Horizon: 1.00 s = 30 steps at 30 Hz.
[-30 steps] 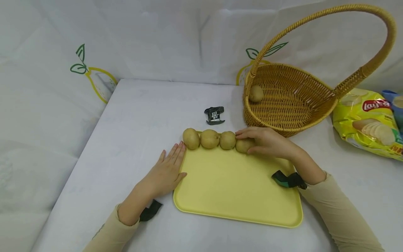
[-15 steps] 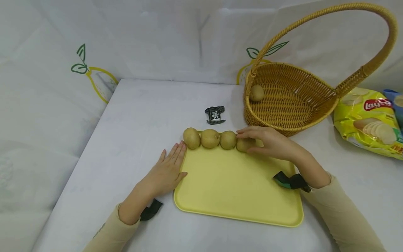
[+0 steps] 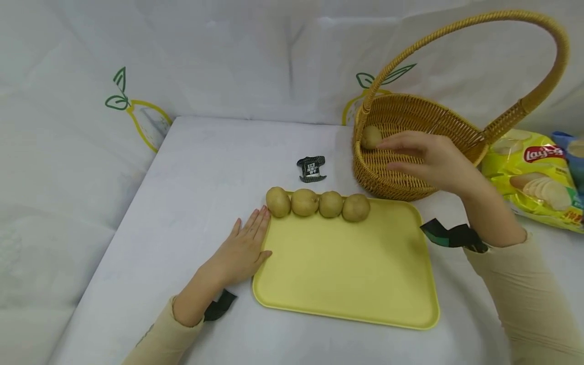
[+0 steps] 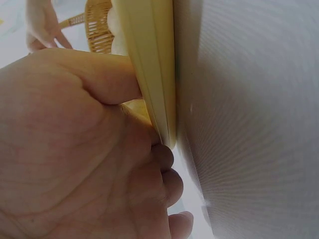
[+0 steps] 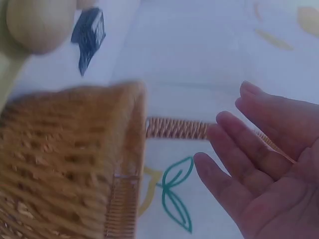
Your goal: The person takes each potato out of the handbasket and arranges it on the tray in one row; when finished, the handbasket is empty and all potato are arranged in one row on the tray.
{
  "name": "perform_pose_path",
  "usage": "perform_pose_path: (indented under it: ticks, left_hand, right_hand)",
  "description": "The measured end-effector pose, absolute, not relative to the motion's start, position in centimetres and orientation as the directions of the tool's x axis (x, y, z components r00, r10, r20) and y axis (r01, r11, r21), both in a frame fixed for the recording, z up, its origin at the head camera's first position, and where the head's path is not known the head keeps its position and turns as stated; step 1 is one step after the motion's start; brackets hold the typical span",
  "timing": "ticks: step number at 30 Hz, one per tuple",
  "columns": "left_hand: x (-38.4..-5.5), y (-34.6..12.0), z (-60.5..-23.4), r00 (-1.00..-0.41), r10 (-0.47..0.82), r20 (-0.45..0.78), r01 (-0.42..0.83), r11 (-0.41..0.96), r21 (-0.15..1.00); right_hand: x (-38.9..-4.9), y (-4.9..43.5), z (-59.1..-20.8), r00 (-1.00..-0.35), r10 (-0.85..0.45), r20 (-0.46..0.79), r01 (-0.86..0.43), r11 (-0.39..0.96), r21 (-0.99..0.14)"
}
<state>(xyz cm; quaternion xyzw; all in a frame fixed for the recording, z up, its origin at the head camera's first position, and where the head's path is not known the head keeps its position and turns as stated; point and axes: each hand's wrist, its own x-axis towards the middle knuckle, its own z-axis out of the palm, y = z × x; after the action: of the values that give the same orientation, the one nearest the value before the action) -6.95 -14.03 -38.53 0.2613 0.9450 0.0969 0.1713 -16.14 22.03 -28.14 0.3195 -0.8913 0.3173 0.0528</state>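
Observation:
Several brown potatoes [image 3: 304, 203] form a row along the far edge of a yellow tray [image 3: 342, 274]. My left hand [image 3: 242, 251] lies with straight fingers at the tray's left edge, its fingertips beside the leftmost potato. In the left wrist view, the thumb and fingers of that hand [image 4: 89, 144] touch the tray rim [image 4: 149, 64]. Over the wicker basket [image 3: 410, 175] hovers my right hand [image 3: 438, 165], fingers loosely spread and holding nothing. One potato [image 3: 371, 137] sits inside the basket near those fingertips. The right wrist view shows this hand [image 5: 269, 169] above the basket rim.
A tall arched handle [image 3: 506, 16] rises over the basket. Yellow chip bags [image 3: 534, 177] lie to its right, with a blue packet [image 3: 577, 149] at the frame edge. A small black wrapper [image 3: 311, 169] lies behind the tray. White cloth covers the table and wall.
My right hand has let go of the rightmost potato in the row and moved up and right over the basket. That potato stays on the tray. My left hand has not moved.

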Motion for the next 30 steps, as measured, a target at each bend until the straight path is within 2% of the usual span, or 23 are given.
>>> perform_pose_path:
  ticks: [4, 9, 19, 30]
  left_hand:
    - [-6.9, -14.1, -38.5, -0.806, 0.527, -0.270, 0.460, 0.844, 0.274]
    - [-6.8, -14.1, -38.5, -0.808, 0.526, -0.266, 0.460, 0.845, 0.275]
    - [-6.8, -14.1, -38.5, -0.814, 0.521, -0.256, 0.456, 0.847, 0.273]
    - [-6.6, -13.9, -38.6, -0.814, 0.522, -0.254, 0.454, 0.845, 0.282]
  right_hand:
    - [-18.3, 22.9, -27.5, -0.890, -0.433, 0.140, -0.414, 0.642, -0.645]
    - [-21.3, 23.6, -28.0, -0.941, -0.338, -0.011, -0.252, 0.722, -0.645]
    - [-24.3, 23.6, -28.8, -0.915, -0.360, -0.183, -0.158, 0.736, -0.658]
    - [-26.0, 24.0, -27.4, -0.890, -0.377, -0.258, -0.142, 0.765, -0.628]
